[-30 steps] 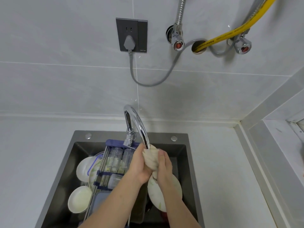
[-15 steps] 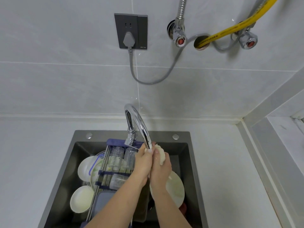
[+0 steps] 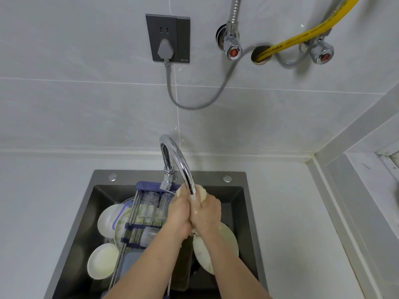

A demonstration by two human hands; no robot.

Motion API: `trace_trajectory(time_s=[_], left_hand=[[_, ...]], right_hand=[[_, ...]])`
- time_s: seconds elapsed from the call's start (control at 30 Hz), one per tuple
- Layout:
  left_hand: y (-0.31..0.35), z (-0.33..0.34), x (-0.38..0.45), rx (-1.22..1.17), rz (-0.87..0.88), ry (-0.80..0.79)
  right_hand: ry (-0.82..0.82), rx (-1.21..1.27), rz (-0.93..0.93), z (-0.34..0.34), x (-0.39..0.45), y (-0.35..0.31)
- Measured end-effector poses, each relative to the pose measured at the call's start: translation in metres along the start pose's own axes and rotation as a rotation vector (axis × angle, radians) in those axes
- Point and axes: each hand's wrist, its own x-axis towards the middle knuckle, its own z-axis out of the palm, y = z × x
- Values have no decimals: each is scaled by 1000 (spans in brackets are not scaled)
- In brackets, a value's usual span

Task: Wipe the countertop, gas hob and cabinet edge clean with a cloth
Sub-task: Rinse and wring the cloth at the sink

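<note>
Both hands are together over the dark grey metal sink point(image 3: 64, 244), right under the tip of the shiny curved silver tap point(image 3: 179, 160). The left hand point(image 3: 178, 214) and the right hand point(image 3: 207, 214) press side by side, and their fingers curl tight around a bunched-up pale cream cloth point(image 3: 203, 192). Only bits of the cloth peek out, at the top of the hands and under the right wrist. A thin stream of water point(image 3: 192, 197) runs from the tap down between the hands. Inside the sink, on its left side, a metal rack with blue ends point(image 3: 138, 225) holds clear glass jars point(image 3: 149, 203). Round white plates point(image 3: 103, 261) sit under and beside the rack near the sink's left wall. A big pale plate with a green pattern point(image 3: 224, 244) leans under the right arm. The white counter point(image 3: 287, 234) goes around the sink on the left, back and right. On the grey tiled wall point(image 3: 64, 83) behind the counter are a dark grey socket with a grey plug point(image 3: 167, 38), two silver valves with red dots point(image 3: 232, 48) and a yellow hose point(image 3: 302, 37)
</note>
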Motion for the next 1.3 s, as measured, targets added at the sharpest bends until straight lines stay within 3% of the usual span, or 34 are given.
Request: trace_trajectory(time_s=[0.13,0.2,0.33,0.53,0.67,0.8,0.9,1.03,1.1,1.17,1.3], left_hand=[[-5,-13,-9,137,74,-172],[-16,-23,-10,189,69,-246],[-17,-25,-9,119,29,-256],[-7,-24,-5,137,61,-132],[-14,-22,2,52,47,-31],[-11,-16,-4,-3,2,-116],[-8,-15,-10,-97,-43,-195],[-12,-11,-12,-296,-134,-264],[-17,-8,-12,-375,-155,-353],[-26,-11,-12,-403,-150,-382],[-31,-17,-12,-448,-155,-288]], right_hand=[[-44,309,306,-11,11,-9],[-126,366,350,-16,17,-8],[-341,222,130,-21,13,-6],[-379,30,-116,-33,-2,23],[-260,49,-139,-47,-9,36],[-220,381,146,-46,-29,59],[-234,515,237,-41,-42,68],[-229,755,554,-24,-64,70],[-303,1109,789,-11,-61,70],[-323,1407,872,-6,-56,58],[-239,1566,776,-7,-40,33]])
